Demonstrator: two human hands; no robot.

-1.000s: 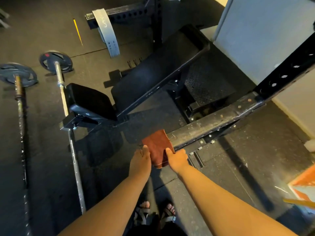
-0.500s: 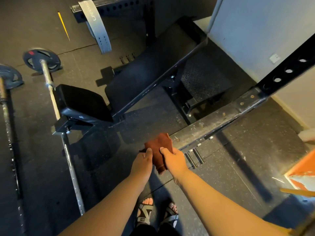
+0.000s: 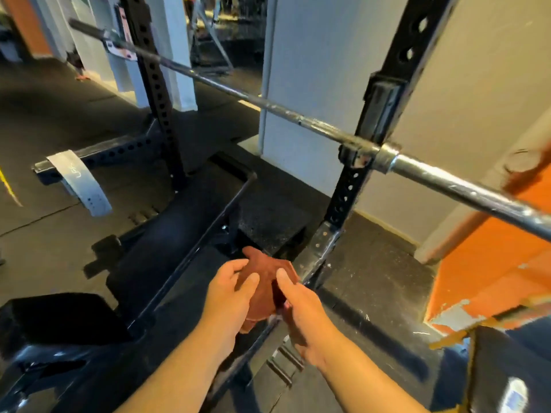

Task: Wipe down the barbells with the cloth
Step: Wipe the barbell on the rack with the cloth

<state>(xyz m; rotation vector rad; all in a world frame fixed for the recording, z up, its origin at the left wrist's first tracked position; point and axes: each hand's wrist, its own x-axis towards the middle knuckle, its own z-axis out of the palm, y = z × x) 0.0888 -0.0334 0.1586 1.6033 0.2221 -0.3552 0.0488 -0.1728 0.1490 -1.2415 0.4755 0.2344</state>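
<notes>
Pinching the brown cloth (image 3: pixel 262 281) between left grip (image 3: pixel 229 296) and right grip (image 3: pixel 301 317), thumbs on top, near, below the racked barbell (image 3: pixel 298 117).

barbell (image 3: pixel 268 107): right end is running off the picture's edge
cloth (image 3: pixel 264 283): lower part is hiding behind the left hand (image 3: pixel 229 296) and right hand (image 3: pixel 301 317)

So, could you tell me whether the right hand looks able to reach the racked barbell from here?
Probably yes. The right hand, sharing the cloth with the left hand, sits below the barbell, with open air between; only the rack upright stands close by.
</notes>
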